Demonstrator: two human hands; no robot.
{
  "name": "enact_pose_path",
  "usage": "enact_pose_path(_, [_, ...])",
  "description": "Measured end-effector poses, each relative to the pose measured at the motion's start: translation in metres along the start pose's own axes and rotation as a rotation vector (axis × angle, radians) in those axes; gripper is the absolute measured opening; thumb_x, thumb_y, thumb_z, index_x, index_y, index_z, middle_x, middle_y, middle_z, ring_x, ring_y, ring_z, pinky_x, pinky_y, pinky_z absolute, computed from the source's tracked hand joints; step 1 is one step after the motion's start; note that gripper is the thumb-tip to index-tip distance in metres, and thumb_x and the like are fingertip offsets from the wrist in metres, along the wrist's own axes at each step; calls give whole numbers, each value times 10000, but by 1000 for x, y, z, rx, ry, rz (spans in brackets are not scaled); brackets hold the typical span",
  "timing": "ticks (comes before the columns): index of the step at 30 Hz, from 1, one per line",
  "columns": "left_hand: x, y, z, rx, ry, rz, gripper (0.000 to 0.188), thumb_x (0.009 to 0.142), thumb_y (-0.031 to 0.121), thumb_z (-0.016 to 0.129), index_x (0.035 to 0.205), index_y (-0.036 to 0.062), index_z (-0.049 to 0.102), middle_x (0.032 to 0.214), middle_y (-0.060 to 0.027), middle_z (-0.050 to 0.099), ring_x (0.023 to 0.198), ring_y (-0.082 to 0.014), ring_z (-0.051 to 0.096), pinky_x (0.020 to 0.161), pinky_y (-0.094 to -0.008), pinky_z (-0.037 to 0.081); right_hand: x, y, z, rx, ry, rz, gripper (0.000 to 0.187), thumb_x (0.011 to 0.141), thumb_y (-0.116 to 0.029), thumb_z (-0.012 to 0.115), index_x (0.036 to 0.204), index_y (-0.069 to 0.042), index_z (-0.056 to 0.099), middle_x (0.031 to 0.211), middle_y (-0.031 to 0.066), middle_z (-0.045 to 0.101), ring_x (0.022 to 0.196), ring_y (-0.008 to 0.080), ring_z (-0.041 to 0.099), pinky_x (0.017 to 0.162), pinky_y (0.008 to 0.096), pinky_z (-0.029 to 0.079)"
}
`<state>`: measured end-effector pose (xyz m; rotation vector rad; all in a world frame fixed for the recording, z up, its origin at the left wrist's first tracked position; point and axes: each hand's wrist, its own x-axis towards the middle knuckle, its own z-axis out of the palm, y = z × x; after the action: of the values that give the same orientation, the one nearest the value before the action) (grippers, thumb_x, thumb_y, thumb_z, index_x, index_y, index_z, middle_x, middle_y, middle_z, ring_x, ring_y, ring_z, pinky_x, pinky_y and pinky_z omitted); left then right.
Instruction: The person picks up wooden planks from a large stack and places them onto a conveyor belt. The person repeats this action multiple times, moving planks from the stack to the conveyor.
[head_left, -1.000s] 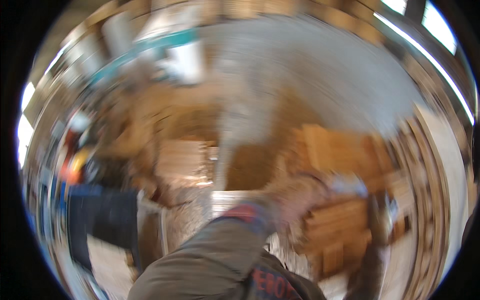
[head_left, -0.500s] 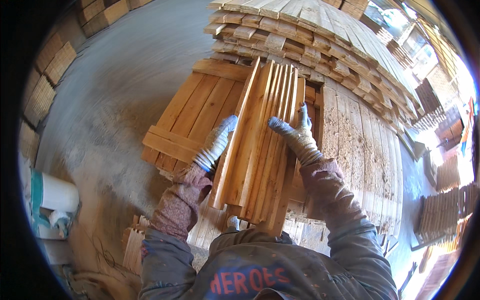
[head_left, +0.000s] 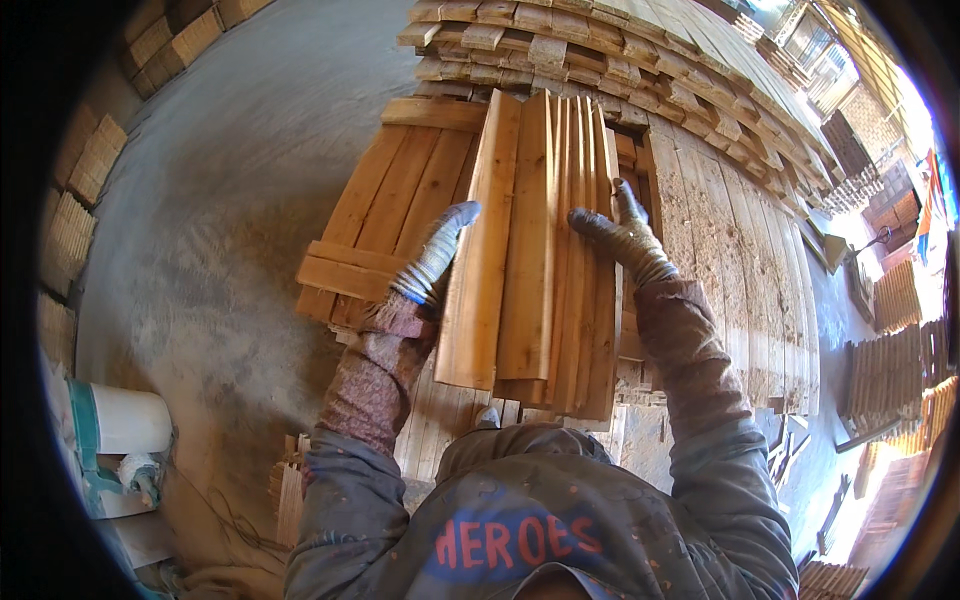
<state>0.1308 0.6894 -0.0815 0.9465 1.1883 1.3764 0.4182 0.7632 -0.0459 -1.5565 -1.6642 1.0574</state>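
A bundle of narrow wooden boards [head_left: 525,240] lies lengthwise between my two gloved hands. Its left boards lean over with their broad faces showing, while those on the right stand closely packed on edge. My left hand [head_left: 440,250] presses along the outer left side, its fingers partly hidden behind the wood. On the other side, my right hand [head_left: 630,235] has its thumb over the top edges and its fingers along the outside. Below the bundle is a slatted wooden panel [head_left: 385,195] with crosspieces, showing at the left.
A tall stack of planks [head_left: 600,50] rises beyond the bundle. To the right is a plank surface [head_left: 725,260] strewn with sawdust. A white and green machine [head_left: 120,420] stands at lower left on the concrete floor [head_left: 230,190]. More timber stacks [head_left: 885,380] line the right side.
The left boards have tipped over, showing more of their broad faces. Both hands stay at the bundle's sides, and the right hand sits slightly farther right in view.
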Motion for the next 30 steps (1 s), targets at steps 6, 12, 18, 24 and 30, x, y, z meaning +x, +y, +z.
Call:
enact_pose_path(6, [-38, 81, -41, -287, -516, 41, 628, 971, 476, 642, 1364, -8, 571, 1353, -136, 608, 1265, -218, 549, 1111, -362, 427, -91, -92, -20, 459, -287, -214, 928, 848, -339, 843, 1539, 10, 332, 1420, 241, 531, 1210, 331, 613, 1031, 407, 537])
enact_pose_path(12, [-44, 74, 42, -54, -319, 163, 574, 924, 489, 715, 1292, 55, 637, 1098, -73, 710, 850, -96, 664, 740, -260, 605, -166, -61, -5, 623, -936, 220, 491, 883, -166, 806, 1304, 17, 631, 1139, 103, 732, 1003, 180, 695, 883, 304, 583])
enact_pose_path(18, [3, 35, 30, 235, -218, 39, 1141, 832, 663, 712, 1570, -54, 218, 1513, -278, 396, 1408, -346, 402, 1119, -416, 391, -223, 56, -70, 890, -237, 15, 389, 949, -188, 686, 1280, 9, 631, 1162, 129, 691, 989, 185, 677, 907, 364, 570])
enact_pose_path(24, [27, -10, 34, 104, -466, -205, 1302, 787, 730, 715, 1561, -109, 89, 1582, -357, 270, 1490, -431, 291, 1212, -461, 308, -182, 36, -303, 342, 1046, -205, 454, 992, -322, 629, 1357, -55, 599, 1315, 118, 616, 1083, 229, 631, 976, 383, 523])
enact_pose_path(30, [1, 58, 117, 1175, -193, 8, 1321, 678, 876, 658, 1642, 193, 68, 1638, -354, 58, 1521, -527, 54, 1214, -620, 219, -131, 40, -149, 323, 40, -61, 624, 1039, -425, 547, 1510, -31, 436, 1390, 173, 611, 1338, 247, 541, 1162, 350, 409])
